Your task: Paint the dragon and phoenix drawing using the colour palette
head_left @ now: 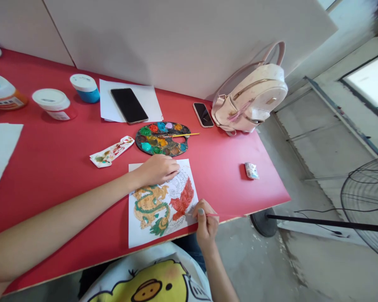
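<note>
My right hand pinches a thin paintbrush with a pink handle, its tip at the lower edge of a red-painted bird on the sheet of paper. The sheet also carries an orange and green dragon, with line drawing left uncoloured at the upper right and bottom. Across the top of the sheet rests my left hand, fingers curled in and nothing visible in them. Just beyond it lies a paint palette with several colours in its wells. A second brush with a yellow handle lies across the palette.
A paint-stained folded tissue lies left of the palette. Behind are paint jars, white sheets, a black phone, a smaller phone and a pink backpack. A small packet sits near the table's right edge; beyond stands a fan.
</note>
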The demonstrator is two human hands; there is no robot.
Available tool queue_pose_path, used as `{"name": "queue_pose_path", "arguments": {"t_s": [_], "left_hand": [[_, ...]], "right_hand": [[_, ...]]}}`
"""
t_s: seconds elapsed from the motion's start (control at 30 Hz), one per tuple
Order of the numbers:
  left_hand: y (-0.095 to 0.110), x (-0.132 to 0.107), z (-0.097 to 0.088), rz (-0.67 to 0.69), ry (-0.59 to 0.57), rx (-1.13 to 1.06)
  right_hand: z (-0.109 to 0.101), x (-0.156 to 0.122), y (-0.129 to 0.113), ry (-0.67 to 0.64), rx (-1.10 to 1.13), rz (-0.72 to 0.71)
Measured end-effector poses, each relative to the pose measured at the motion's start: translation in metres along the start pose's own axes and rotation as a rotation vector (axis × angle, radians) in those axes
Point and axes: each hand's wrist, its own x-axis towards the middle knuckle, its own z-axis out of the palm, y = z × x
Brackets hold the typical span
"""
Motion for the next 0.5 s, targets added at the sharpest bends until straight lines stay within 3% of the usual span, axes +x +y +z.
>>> {"name": "queue_pose_path", "arguments": {"t_s": [0.1,0.23,0.37,0.5], "left_hand": [[0.0001,-0.0003,0.0003,-0.003,0.005,0.008],[0.0004,-0.0002,0.0009,0.013,0.018,0.023],[0.0002,0.0002,0.0009,0.01,0.008,0.027],[-0.0002,0.0001,0.0008,-0.003,-0.011,0.009]], "right_hand": [[0.0007,-0.0004,0.0006,0.083,-0.02,0.028],[0.0007,-0.0001,0.001,-0.034,0.043,-0.016],[0.0003,0.0003,0.0007,0.067,-0.013,0.037],[-0.001,-0.0002,0.0004,-0.053,0.034,-0.052]]}}
